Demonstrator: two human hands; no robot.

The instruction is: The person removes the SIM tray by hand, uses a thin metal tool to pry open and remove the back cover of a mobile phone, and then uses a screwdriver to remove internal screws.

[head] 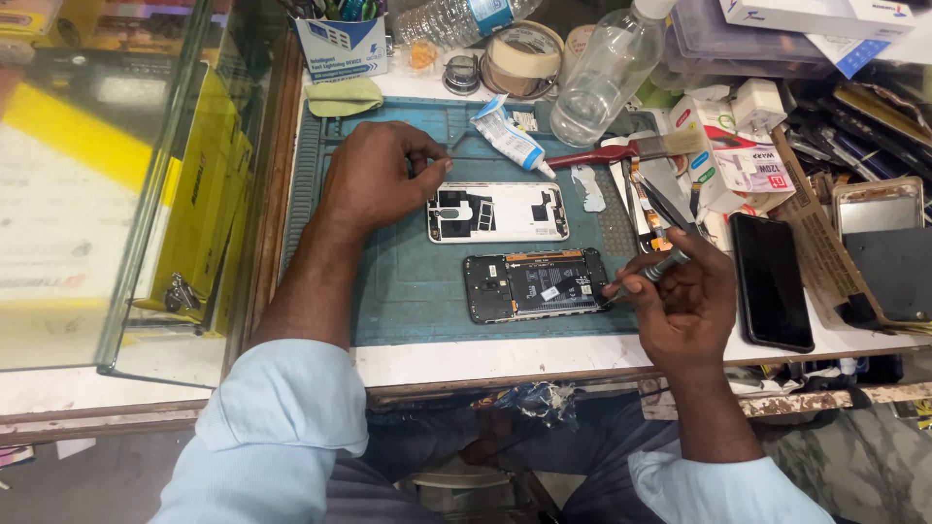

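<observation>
An opened dark phone body [534, 285] with its circuit board showing lies on the blue work mat [408, 281]. Just behind it lies a white phone back cover [498, 212], inner side up. My right hand [680, 296] grips a small metal-tipped screwdriver [652, 272], its tip at the dark phone's right edge. My left hand [377, 175] rests on the mat with its fingers curled at the white cover's left end; I cannot tell if it pinches a small part.
A glue tube [510, 139], a red-handled brush [621, 150], a clear bottle [607, 73] and a tape roll [524, 56] crowd the back. A black phone [770, 279] and boxes lie to the right. A glass case [116, 184] stands on the left.
</observation>
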